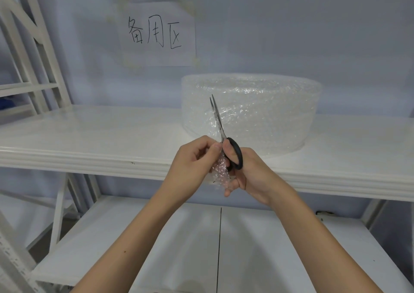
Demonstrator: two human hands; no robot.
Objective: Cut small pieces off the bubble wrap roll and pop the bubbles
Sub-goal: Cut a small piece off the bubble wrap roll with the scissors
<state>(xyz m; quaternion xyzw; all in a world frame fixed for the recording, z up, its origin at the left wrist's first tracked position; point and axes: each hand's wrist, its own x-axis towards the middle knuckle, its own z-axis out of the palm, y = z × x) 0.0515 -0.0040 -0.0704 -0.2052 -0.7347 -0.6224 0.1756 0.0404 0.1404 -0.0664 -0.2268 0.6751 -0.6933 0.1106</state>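
— Film like this small piece of bubble wrap (220, 172) weighs nothing, soft and slippery; where do you grip?

— Your left hand (194, 166) pinches its top edge, fingers pressed together. Your right hand (245, 172) is curled through the scissors (226, 140), blades nearly closed and pointing up.

— And around?

— The bubble wrap roll (252, 111) sits just behind on the glossy white shelf (89, 140); 1 paper sign (156, 33) hangs on the wall.

Head cam, faces fwd/down, near shelf (89, 149), wall behind
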